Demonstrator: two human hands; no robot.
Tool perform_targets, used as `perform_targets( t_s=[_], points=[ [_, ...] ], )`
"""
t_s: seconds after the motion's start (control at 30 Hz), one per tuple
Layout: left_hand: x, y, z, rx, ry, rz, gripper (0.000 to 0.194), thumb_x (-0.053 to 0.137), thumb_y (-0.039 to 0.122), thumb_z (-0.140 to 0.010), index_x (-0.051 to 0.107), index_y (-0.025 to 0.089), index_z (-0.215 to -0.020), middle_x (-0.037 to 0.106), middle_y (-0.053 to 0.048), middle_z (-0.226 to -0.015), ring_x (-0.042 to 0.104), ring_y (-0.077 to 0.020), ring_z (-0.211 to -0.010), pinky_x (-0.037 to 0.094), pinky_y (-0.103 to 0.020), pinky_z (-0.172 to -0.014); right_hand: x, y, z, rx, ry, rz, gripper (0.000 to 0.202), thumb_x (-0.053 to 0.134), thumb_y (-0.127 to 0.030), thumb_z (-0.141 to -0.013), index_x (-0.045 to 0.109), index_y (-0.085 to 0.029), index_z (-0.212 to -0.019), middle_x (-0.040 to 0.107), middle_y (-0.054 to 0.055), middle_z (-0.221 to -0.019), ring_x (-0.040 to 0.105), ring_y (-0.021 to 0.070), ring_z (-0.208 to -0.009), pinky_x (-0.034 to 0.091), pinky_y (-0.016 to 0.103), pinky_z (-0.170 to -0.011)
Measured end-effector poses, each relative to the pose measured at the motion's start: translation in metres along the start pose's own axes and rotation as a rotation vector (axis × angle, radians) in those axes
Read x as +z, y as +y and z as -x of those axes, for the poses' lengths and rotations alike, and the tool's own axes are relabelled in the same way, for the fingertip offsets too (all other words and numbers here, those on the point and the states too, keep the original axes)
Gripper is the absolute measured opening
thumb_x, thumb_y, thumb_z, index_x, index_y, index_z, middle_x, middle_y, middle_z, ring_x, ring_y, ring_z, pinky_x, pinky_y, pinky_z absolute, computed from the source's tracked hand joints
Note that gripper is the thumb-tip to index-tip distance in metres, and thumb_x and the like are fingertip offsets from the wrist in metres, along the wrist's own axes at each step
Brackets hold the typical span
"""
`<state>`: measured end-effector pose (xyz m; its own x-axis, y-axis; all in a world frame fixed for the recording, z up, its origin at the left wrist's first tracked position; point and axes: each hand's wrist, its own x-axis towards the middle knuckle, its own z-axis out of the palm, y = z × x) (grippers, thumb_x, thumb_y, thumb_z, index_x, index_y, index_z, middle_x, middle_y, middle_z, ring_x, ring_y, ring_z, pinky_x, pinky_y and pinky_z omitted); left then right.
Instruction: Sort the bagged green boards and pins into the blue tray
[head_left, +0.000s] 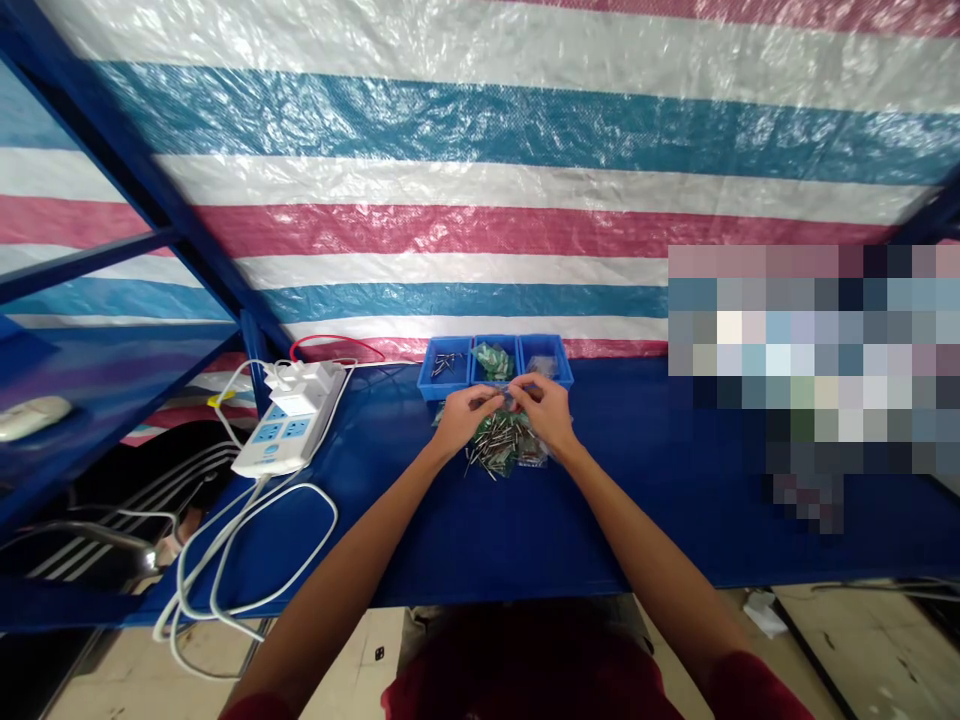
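Anything between the fingertips of the left hand (463, 415) and right hand (546, 408) is too small to tell. The 2 hands hide part of the front of the 3 blue bins (444, 392). Metal pins (495, 446) cover much of the green plastic (505, 467) beneath them, and the print on the clear packet (532, 453) beside it is too small to read. A pixelated block (810, 350) blurs everything at the right. White adapters (300, 389) hide some sockets of the power strip (264, 464); the left edge cuts off a white rounded object (36, 417).
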<state>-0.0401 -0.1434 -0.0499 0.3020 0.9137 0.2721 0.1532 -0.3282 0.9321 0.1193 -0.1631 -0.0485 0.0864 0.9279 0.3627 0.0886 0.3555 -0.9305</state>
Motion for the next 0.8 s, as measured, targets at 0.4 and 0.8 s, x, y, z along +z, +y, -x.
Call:
perform_targets(
  t_s=[0.4,0.8],
  points=[
    [-0.0038,0.0085,-0.0004,-0.087,0.075,0.295,0.048,0.076,0.048,-0.072,0.058,0.017,-0.104,0.06,0.004,-0.055,0.046,-0.0074,-0.039,0.035,-0.018,-0.039,-0.0022,0.0051,0.0044,-0.417,-0.083,0.401,0.018,0.052,-0.025,-0.089,0.068,-0.021,-0.098,0.06,0.011,-0.113,0.062,0.0188,-0.089,0.054,0.033,-0.075],
    [-0.0099,0.0086,-0.0014,0.126,0.065,0.0,0.025,0.07,0.041,-0.077,0.069,0.015,-0.078,0.064,-0.004,-0.081,0.06,-0.0156,-0.076,0.049,-0.026,-0.07,-0.0008,0.0015,0.0032,-0.118,-0.018,0.15,0.015,0.061,-0.032,-0.083,0.068,-0.018,-0.08,0.069,0.004,-0.076,0.063,0.0168,-0.068,0.052,0.029,-0.068]
  ],
)
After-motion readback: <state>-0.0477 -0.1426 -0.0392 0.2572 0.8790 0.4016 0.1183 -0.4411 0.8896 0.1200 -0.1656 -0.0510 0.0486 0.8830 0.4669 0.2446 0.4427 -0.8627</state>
